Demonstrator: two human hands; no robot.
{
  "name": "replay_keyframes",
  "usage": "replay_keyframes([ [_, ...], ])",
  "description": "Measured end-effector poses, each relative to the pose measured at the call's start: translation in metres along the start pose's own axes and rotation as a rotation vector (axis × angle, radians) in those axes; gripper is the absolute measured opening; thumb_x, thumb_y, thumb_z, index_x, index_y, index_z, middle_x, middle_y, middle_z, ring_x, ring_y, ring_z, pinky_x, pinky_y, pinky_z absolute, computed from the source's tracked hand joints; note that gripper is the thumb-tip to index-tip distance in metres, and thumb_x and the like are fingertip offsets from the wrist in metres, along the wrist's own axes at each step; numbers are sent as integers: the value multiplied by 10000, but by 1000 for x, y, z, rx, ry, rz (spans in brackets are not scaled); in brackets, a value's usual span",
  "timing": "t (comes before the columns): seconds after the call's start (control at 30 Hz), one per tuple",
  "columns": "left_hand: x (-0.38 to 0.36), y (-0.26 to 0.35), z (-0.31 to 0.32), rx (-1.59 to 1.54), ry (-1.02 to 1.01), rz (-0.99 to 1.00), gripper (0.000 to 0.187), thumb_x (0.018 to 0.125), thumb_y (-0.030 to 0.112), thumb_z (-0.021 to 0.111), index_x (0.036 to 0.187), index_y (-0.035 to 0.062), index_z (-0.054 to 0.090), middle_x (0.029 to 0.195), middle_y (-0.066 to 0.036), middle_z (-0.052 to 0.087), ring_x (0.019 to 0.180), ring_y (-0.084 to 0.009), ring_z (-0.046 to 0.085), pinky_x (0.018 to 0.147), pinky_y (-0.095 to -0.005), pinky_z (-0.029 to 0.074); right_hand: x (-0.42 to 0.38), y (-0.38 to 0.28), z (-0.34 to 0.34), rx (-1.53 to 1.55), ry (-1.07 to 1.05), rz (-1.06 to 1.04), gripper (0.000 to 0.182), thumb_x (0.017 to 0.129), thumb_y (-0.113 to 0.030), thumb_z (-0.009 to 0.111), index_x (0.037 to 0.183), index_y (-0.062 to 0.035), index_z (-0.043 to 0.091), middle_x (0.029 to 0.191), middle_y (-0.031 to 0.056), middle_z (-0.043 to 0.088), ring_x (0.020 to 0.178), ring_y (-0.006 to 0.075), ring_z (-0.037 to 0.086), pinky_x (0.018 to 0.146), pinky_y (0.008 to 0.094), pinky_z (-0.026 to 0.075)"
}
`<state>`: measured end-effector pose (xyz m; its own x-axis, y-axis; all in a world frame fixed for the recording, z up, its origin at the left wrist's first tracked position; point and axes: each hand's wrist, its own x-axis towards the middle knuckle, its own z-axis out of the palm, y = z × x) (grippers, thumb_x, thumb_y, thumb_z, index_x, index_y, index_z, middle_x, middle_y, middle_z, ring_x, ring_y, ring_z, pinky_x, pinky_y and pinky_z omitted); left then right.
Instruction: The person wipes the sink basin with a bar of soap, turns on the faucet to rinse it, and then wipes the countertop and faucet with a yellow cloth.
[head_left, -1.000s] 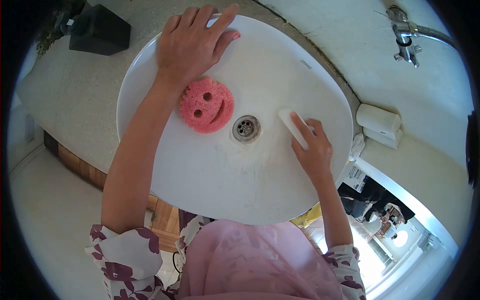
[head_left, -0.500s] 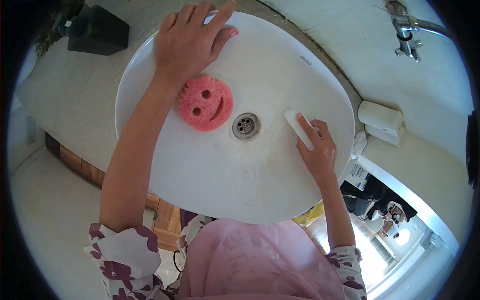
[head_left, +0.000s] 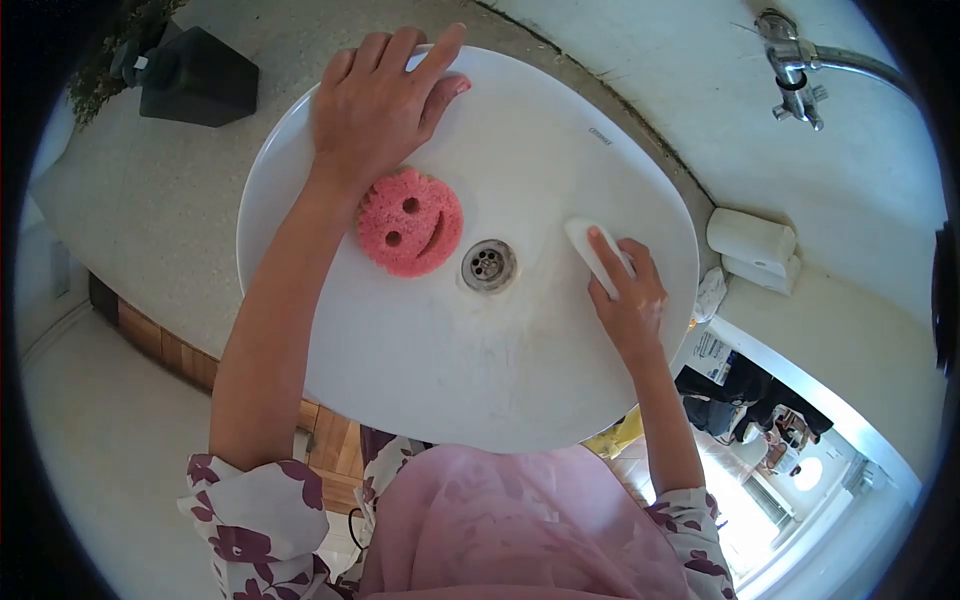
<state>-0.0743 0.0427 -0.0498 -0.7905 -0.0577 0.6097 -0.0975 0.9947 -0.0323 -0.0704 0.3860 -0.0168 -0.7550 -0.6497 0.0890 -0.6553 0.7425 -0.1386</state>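
Observation:
My left hand (head_left: 375, 110) lies over the far left rim of the white sink (head_left: 400, 350), its fingers stretched out and apart, with the thumb inside the bowl. Just below that wrist sits a round pink smiley-face sponge (head_left: 411, 222), partly covered by my forearm. My right hand (head_left: 628, 300) is closed on a white oblong block (head_left: 592, 255), pressed against the right wall of the sink. The index finger lies along its top; its underside is hidden. Between the sponge and my right hand is the metal drain (head_left: 489, 267), with brownish marks on the surface around it.
A dark square bottle (head_left: 200, 78) stands on the grey counter (head_left: 150, 220) at upper left, near a plant. A chrome tap valve (head_left: 797, 80) with a hose juts from the wall. White rolls (head_left: 750, 240) lie right of the sink. Yellow cloth (head_left: 615, 435) shows below the rim.
The view has shifted slightly, so the sink sits a little lower. Both hands keep nearly the same places on the sink, and the sponge stays put.

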Motion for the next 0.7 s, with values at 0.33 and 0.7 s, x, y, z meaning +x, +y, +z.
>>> replay_keyframes([
  [0.33,0,1,-1,-13,7,2,419,877,436,620,1257,263,600,983,41,623,878,-130,587,729,-306,433,21,4,-8,-49,93,-95,734,616,-57,742,1284,-328,605,1076,81,581,892,235,617,716,342,563],
  [0.7,1,0,-1,-9,6,5,421,866,439,632,1247,263,609,989,40,623,876,-134,586,732,-306,442,55,-13,-13,-174,183,-99,700,659,-38,722,1292,-312,600,1078,94,564,895,254,601,749,371,549],
])
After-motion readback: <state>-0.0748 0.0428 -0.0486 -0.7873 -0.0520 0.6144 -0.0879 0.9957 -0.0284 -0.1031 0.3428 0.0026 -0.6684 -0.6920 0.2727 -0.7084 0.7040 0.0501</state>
